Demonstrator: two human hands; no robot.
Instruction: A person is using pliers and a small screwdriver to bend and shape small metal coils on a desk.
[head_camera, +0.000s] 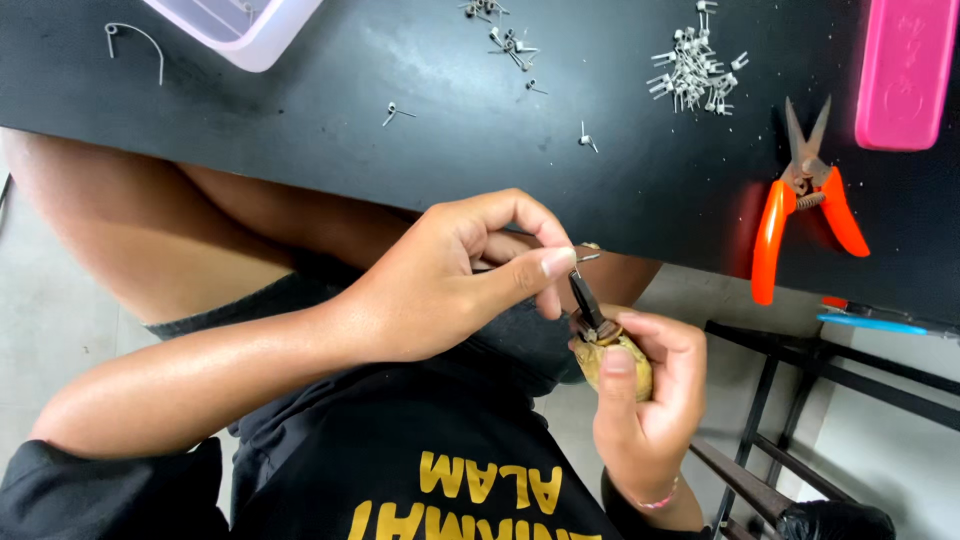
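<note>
The left hand (440, 285) is pinching a small bent wire piece (585, 257) between thumb and forefinger, its remaining fingers curling loosely inward. The right hand (645, 395) is clenching around the tan handles of a small pair of pliers (598, 330), the thumb lying along the upper handle. The dark nose of the pliers is rising from the right hand toward the left fingertips and is meeting the wire piece just beyond the left thumb. Both hands are working below the near edge of a black table (330, 110), above the person's lap.

Beyond the left hand, on the table, single wire springs (395, 112) are lying scattered, and a denser heap of springs (692, 70) is sitting farther off, above the right hand. To the outer side of the right hand, orange-handled snips (805, 195) are resting with blades open, pointing away. A pink case (905, 70) is lying beyond the snips. A blue-handled tool (872, 322) is lying near the table edge, just outside the right hand. A pale plastic tray (245, 28) is occupying the far side beyond the left forearm.
</note>
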